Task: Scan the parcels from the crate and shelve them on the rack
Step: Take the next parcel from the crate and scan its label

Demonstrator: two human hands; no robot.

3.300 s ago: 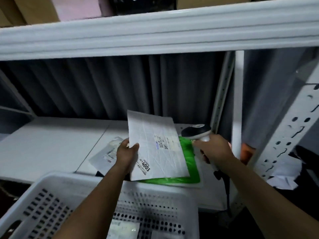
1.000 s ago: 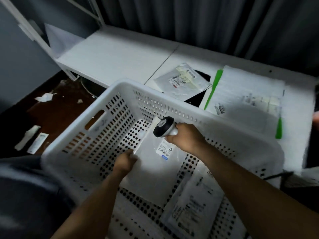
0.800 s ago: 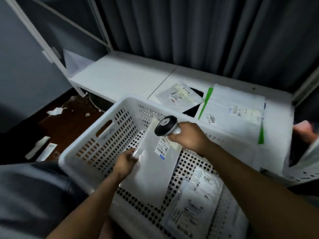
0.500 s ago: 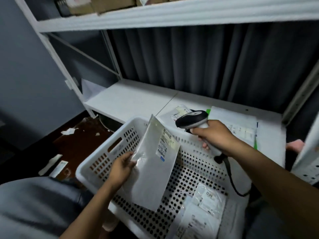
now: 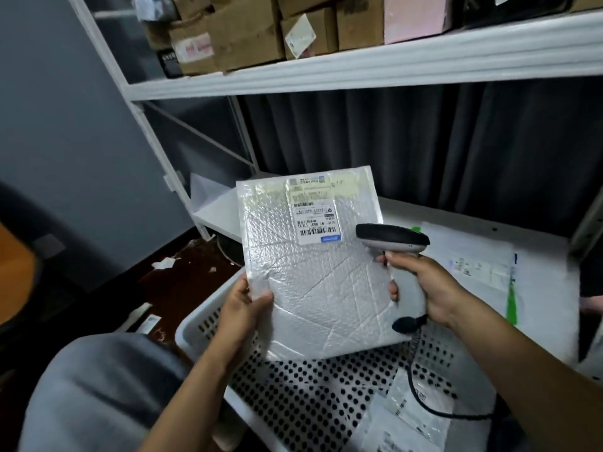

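The left hand (image 5: 246,301) pinches the parcel (image 5: 313,288) at its left edge, near the bottom corner. The thumb lies on the front and the fingers are tucked behind. The parcel is a white bubble bag. It is held up with its front to the camera, over the far left corner of the crate (image 5: 202,318) and in front of the low shelf (image 5: 541,308). It does not touch the crate. A white label (image 5: 315,220) with bar codes sits near the parcel's top edge, a bit right of the middle.

The right hand (image 5: 427,288) is curled tight round the handle of the scanner (image 5: 393,239). The scanner's dark head points left at the parcel, just beside its right edge and just below the label. I cannot tell if the head touches the bag. A black cable (image 5: 421,396) hangs from the bottom of the handle and runs down over the crate.

The crate is white with round holes. More bags (image 5: 404,415) lie flat in it, toward its right side.

A flat white bag (image 5: 473,265) with a green edge lies on the low shelf, near its right end. The top shelf (image 5: 359,66) holds brown boxes (image 5: 248,34) and a pink box (image 5: 414,17). A dark curtain (image 5: 424,141) hangs behind the shelves. A grey knee (image 5: 98,386) shows at the bottom left.
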